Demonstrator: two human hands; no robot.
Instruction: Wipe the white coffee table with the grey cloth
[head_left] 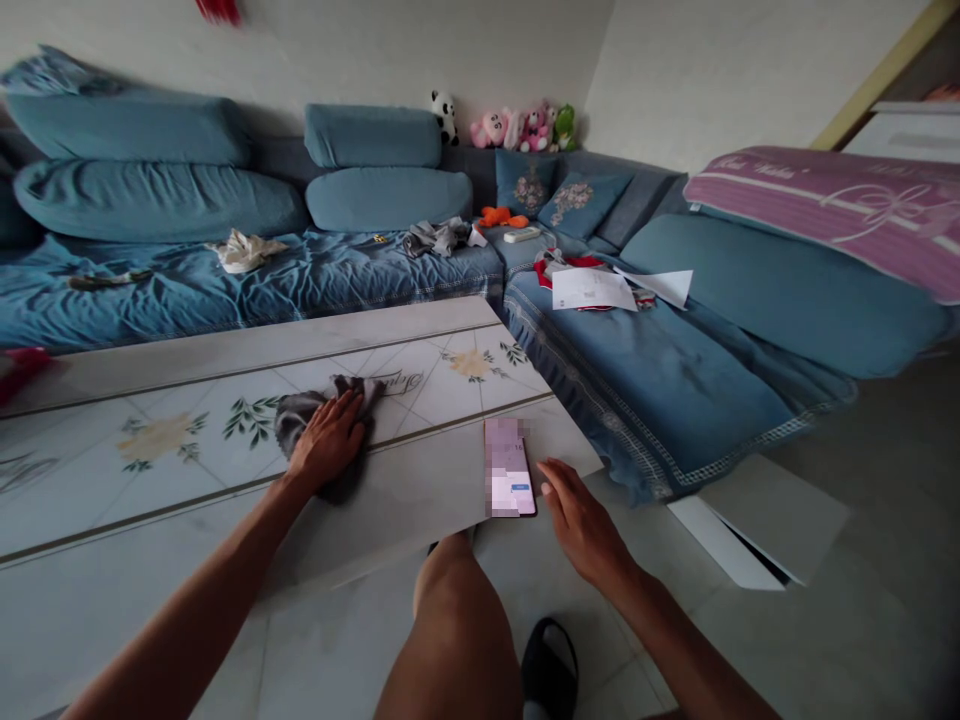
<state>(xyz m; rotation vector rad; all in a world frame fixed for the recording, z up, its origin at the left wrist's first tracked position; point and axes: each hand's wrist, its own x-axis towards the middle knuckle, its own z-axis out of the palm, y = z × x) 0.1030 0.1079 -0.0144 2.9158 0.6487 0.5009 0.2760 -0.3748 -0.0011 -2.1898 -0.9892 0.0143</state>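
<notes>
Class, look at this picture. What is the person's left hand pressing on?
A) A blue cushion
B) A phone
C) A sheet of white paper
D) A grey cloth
D. The left hand lies flat on the grey cloth, which is bunched on the tabletop.

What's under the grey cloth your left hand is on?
The cloth lies on the printed table top under the left hand. Leaf print shows beside it; the patch beneath it is covered and cannot be seen.
</notes>
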